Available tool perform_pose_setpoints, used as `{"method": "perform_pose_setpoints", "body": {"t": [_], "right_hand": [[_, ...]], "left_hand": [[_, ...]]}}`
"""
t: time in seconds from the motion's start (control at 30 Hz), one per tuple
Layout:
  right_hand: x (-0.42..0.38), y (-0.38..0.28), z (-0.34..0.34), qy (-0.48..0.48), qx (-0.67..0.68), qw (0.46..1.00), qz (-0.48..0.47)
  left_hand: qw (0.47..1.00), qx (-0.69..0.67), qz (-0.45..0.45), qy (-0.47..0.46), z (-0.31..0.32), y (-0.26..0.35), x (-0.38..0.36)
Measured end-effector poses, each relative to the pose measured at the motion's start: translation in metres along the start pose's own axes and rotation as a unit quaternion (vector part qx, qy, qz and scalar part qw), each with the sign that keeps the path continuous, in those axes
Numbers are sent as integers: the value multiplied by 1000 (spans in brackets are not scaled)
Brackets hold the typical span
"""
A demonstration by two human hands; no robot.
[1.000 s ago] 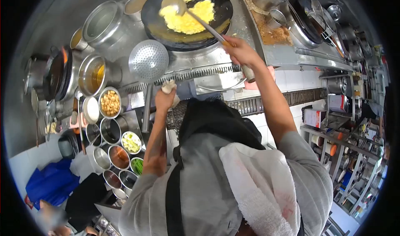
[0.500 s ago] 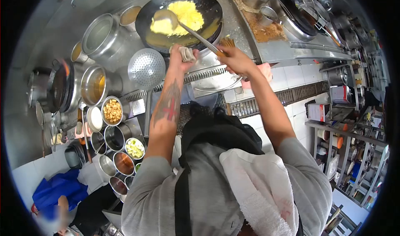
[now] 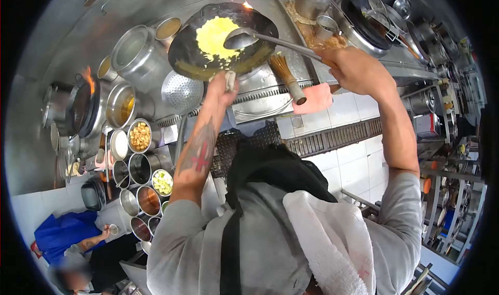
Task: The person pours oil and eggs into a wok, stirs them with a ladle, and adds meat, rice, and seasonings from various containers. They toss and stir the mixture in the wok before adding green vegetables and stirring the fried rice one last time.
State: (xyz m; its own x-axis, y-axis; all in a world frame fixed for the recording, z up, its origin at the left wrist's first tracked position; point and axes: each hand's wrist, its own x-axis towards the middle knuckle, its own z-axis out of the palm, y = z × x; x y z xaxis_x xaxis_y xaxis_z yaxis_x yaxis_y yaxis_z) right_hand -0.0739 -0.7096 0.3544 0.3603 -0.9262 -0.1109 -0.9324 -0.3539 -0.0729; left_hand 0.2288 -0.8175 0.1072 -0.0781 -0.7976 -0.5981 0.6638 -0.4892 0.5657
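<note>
A black wok (image 3: 184, 55) with yellow, crumbly food that looks like scrambled egg (image 3: 214, 35) sits over the stove, appearing tilted. My left hand (image 3: 222, 88) is closed on its near edge through a folded cloth (image 3: 230, 80). In my closed right hand (image 3: 358, 71) is the handle of a long ladle (image 3: 283, 42); the bowl hangs over the wok's right half, beside the food. Below the ladle handle, a bamboo brush (image 3: 286, 76) leans by a pink cloth (image 3: 314, 98). A perforated skimmer (image 3: 182, 92) lies left of my left hand.
Flames show behind the wok (image 3: 248, 4) and at a left burner (image 3: 88, 79). Metal pots (image 3: 132, 50), a pot of oil (image 3: 122, 105) and several ingredient containers (image 3: 140, 136) line the left. Another person in blue (image 3: 65, 238) is at lower left. Shelves (image 3: 457, 191) stand right.
My right hand has moved right and drawn the ladle back off the food. The wok has tilted and shifted, its food now gathered toward the far left. A flame now shows behind it.
</note>
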Motion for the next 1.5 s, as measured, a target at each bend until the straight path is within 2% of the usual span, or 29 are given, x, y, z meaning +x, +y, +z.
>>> {"method": "perform_pose_setpoints", "body": {"t": [0.07, 0.1, 0.13, 0.2, 0.23, 0.33, 0.4, 0.5, 0.57, 0.67, 0.7, 0.73, 0.77, 0.8, 0.83, 0.87, 0.9, 0.97, 1.03, 1.1, 1.17, 1.2, 1.23, 1.27, 1.33, 1.37, 1.4, 1.47, 1.5], "right_hand": [[2, -10, 6, -11, -43, 998, -51], [2, -16, 5, -6, -36, 998, -55], [2, -20, -4, 1, -42, 998, -56], [2, -30, -15, -45, -53, 995, -67], [10, -35, -10, -47, -50, 995, -68], [52, -50, 28, -51, -58, 996, -36], [74, -58, 67, -48, -42, 998, -30], [84, -62, 95, 48, -17, 998, -39], [66, -60, 98, 96, 17, 995, -17], [42, -51, 105, 130, 94, 986, 34], [45, -47, 121, 126, 94, 987, 34], [51, -43, 147, 194, 128, 972, 24], [59, -39, 158, 263, 158, 952, 12], [75, -37, 149, 264, 154, 952, 7], [93, -38, 138, 150, 311, 935, 86], [105, -43, 133, 26, 454, 876, 165], [118, -46, 137, 26, 452, 877, 161], [142, -53, 155, 64, 563, 795, 216], [154, -81, 161, 67, 512, 835, 191], [162, -90, 173, 61, 501, 840, 201], [162, -84, 172, -62, 699, 692, 171], [150, -69, 174, -73, 709, 679, 176], [134, -52, 175, -83, 720, 665, 181], [122, -42, 174, -80, 719, 667, 181], [104, -37, 161, -83, 644, 736, 189], [113, -43, 160, -58, 580, 799, 147], [132, -57, 166, -58, 582, 796, 153], [175, -73, 180, 10, 450, 879, 160], [174, -72, 185, 9, 450, 879, 159]], "left_hand": [[998, -22, 38, -48, -25, -4, 28], [998, -59, 5, -9, -11, 1, 10], [998, -61, 11, -15, 4, 8, -6], [996, -33, -66, -48, 15, 15, -43], [997, -59, -53, -5, 24, 27, -41], [996, -79, -9, -31, 29, 39, 13], [994, -100, -4, -54, -6, -12, 69], [992, -128, 6, 18, -24, -71, 39], [998, -5, -5, -65, -61, -97, 36], [999, -3, 16, -28, -49, -83, 20], [996, -59, 38, 54, -11, -53, -7], [991, -118, 41, 44, 0, -33, 6], [996, 6, 56, -66, -14, -22, 50], [998, -59, 30, -6, -6, -12, 74], [998, -55, 30, -10, -8, -7, 91], [998, -49, 28, -12, -14, -7, 101], [998, -52, 31, -13, -13, -2, 94], [995, -69, 19, -64, -15, 1, 56], [991, -124, 30, -49, -19, -12, 22], [987, -93, -1, -128, -36, -30, -27], [992, 9, -51, -115, -75, -66, -45], [975, 97, -57, -190, -90, -71, -66], [981, 110, -51, -151, -100, -80, -81], [982, 136, -55, -115, -104, -79, -95], [985, 49, -90, -138, -119, -77, -98], [985, 50, -97, -136, -124, -78, -95], [982, 32, -90, -165, -117, -70, -97], [977, 14, -77, -199, -107, -57, -84], [976, 32, -71, -202, -105, -53, -78]]}}
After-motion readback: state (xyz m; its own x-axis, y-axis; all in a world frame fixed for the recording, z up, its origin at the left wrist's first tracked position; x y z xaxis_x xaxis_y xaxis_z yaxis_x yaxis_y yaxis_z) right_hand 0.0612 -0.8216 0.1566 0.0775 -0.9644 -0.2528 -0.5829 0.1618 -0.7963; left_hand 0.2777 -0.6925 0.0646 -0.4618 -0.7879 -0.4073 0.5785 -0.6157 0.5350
